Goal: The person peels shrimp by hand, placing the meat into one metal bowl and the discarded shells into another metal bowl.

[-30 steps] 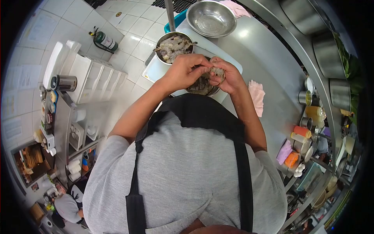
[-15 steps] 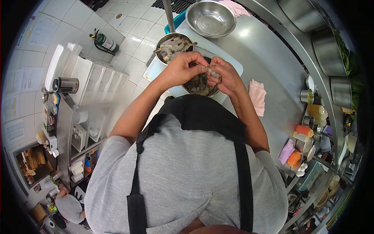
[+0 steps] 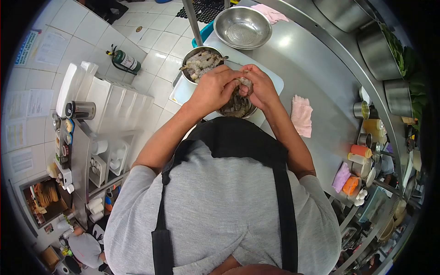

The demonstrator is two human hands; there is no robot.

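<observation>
The left arm (image 3: 167,130) and the right arm (image 3: 289,130) are being held out in front of the torso (image 3: 224,197), and both forearms are being angled inward toward the midline. The left hand (image 3: 211,89) is being held with its back turned up, its index finger and thumb being bent together in a pinch. The right hand (image 3: 260,88) is being curled, with its fingers being bent inward to face the left. The fingertips of both hands are being brought close together, while the wrists are being held well apart.
</observation>
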